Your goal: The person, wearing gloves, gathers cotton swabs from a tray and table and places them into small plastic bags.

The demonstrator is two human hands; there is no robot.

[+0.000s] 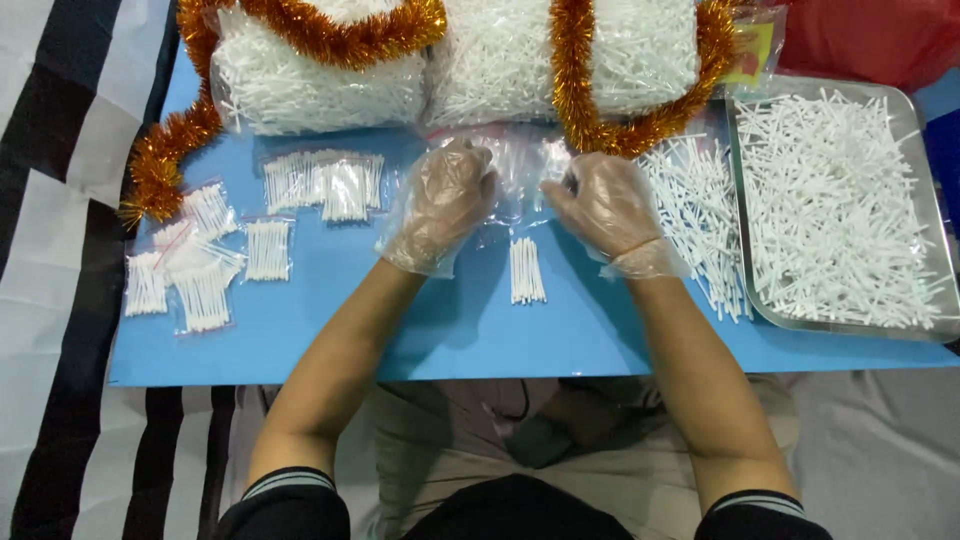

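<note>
Blue bench point(420, 340), tinsel point(165, 150) along back edge. Your left hand point(440, 205) and right hand point(605, 205), both gloved, pinch clear bag point(520, 170) between them. Swab bundle point(526, 270) lies just below. Hold bag mouth wide; keep swabs aligned. Tray point(935, 220) at right.

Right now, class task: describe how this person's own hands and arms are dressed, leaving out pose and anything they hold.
The left hand and right hand each wear a loose, crinkled, see-through disposable plastic glove that ends at the wrist. The forearms are bare. At the bottom edge, dark sleeves with pale striped cuffs sit pushed up above the elbows.
</note>
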